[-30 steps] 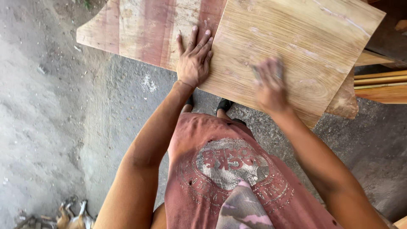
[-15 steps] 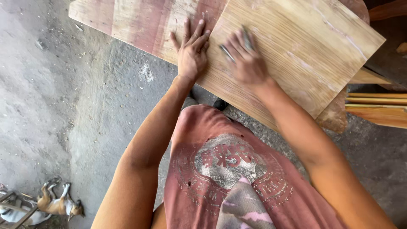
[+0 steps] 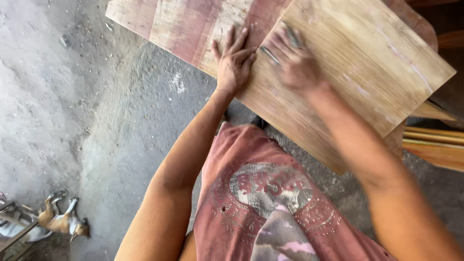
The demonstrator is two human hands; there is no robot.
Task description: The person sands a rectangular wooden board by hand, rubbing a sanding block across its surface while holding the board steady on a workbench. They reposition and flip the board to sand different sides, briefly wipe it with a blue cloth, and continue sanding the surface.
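Note:
A pale wooden board [image 3: 377, 63] lies on top of a wider reddish, streaked board [image 3: 183, 29]. My left hand [image 3: 234, 60] rests flat with its fingers spread on the reddish board, right at the pale board's left edge, and holds nothing. Blurred by motion, my right hand [image 3: 295, 63] presses on the pale board close to my left hand. A thin grey sheet [image 3: 269, 54], like sanding paper, shows between and under its fingers.
Dusty grey concrete floor [image 3: 96, 106] spreads to the left and below the boards. A small tan dog [image 3: 60, 220] lies at the lower left beside a metal frame. Stacked wooden strips [image 3: 435, 145] sit at the right edge.
My right hand has slid leftward across the pale board, from its middle to beside my left hand. My left hand has stayed flat in place.

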